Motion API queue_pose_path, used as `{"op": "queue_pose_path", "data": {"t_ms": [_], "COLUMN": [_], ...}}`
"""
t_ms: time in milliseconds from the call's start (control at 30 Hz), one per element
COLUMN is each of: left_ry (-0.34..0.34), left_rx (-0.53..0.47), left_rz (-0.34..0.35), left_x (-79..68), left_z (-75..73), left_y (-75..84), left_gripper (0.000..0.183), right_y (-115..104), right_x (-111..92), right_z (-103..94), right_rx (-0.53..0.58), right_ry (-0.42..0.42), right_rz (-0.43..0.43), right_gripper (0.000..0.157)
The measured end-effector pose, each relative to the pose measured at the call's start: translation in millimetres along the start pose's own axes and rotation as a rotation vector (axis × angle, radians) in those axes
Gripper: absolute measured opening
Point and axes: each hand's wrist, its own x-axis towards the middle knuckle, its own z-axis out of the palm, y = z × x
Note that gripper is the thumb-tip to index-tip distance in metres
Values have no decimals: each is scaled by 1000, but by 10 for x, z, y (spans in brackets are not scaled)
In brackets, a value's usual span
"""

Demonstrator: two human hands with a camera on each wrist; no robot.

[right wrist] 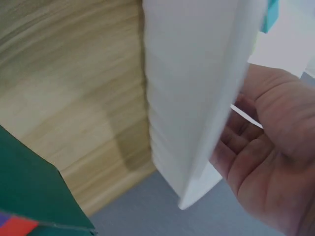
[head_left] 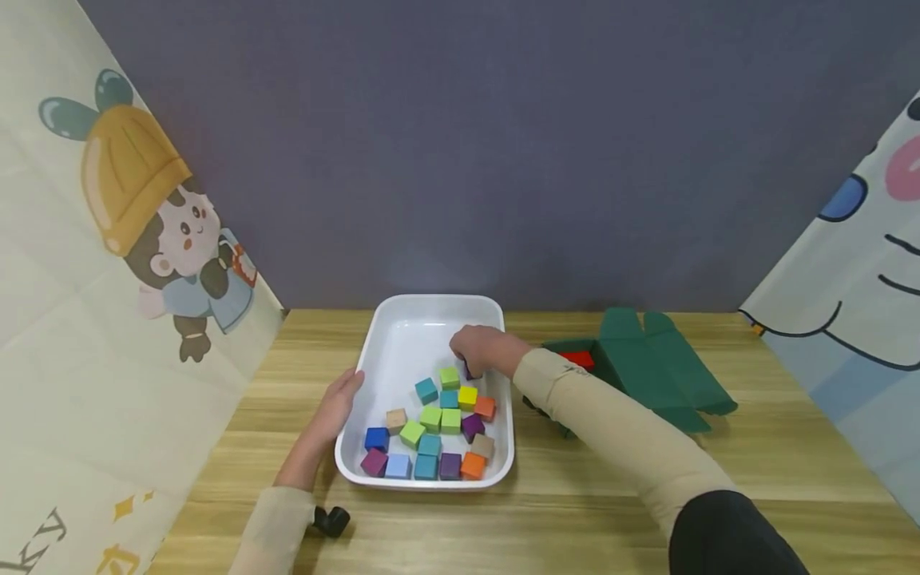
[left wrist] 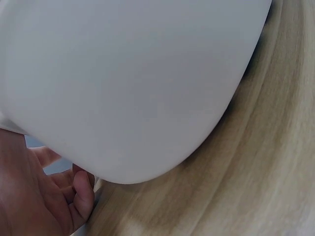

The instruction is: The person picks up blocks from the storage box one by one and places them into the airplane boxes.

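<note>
A white tray (head_left: 402,335) holds several small coloured cubes, mostly in its nearer half. My left hand (head_left: 339,406) grips the tray's left edge, its thumb at the rim. In the left wrist view the fingers (left wrist: 82,189) curl by the tray's outer wall. My right hand (head_left: 480,348) reaches over the right rim, fingers pointing down, and pinches a dark purple cube (head_left: 469,372) that it mostly covers. The tray wall (right wrist: 197,73) hides its fingertips in the right wrist view. Just below lie a lime-green cube (head_left: 449,377) and a yellow cube (head_left: 468,398).
Right of the tray, a green box (head_left: 664,371) lies with its lid open and something red (head_left: 578,359) inside; my right forearm crosses in front of it. The wooden table (head_left: 446,531) meets a grey wall (head_left: 460,160) behind, with printed sheets on both sides.
</note>
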Motion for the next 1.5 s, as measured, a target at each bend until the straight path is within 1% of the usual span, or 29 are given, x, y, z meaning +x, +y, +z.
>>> {"op": "queue_pose_path", "data": {"t_ms": [100, 133, 267, 400, 533, 600, 700, 833, 933, 1033, 1200, 1367, 1500], "left_ry": [-3, 0, 10, 13, 18, 17, 16, 22, 18, 12, 18, 21, 14], "left_rx": [-2, 1, 11, 9, 18, 22, 24, 33, 35, 35, 25, 45, 53], "left_rz": [5, 6, 7, 3, 8, 7, 10, 12, 5, 5, 5, -3, -2], "left_x": [17, 27, 56, 75, 79, 73, 60, 41, 33, 33, 42, 45, 48], "left_z": [24, 32, 52, 71, 72, 66, 55, 43, 45, 53, 72, 58, 59], "left_y": [10, 12, 10, 13, 19, 20, 21, 16, 10, 8, 26, 24, 17], "left_gripper": [61, 61, 62, 62, 62, 62, 63, 64, 64, 65, 65, 67, 67], "right_y": [25, 42, 137, 314, 545, 679, 884, 1127, 1254, 1348, 1482, 1564, 1601], "right_x": [-114, -165, -443, -760, -1060, -1187, -1325, -1423, -1467, -1509, -1550, -1531, -1498], "right_z": [-83, -116, -242, -321, -332, -301, -215, -93, -32, 3, 64, 128, 177], "right_rx": [26, 17, -20, -25, 23, 47, 68, 84, 94, 112, 119, 100, 96], "right_ry": [6, 19, 65, 119, 183, 210, 233, 263, 280, 272, 234, 226, 206], "right_rz": [-32, -53, -122, -155, -171, -186, -191, -197, -192, -170, -132, -105, -87], "right_gripper": [20, 20, 21, 19, 19, 19, 20, 20, 21, 25, 26, 29, 27]}}
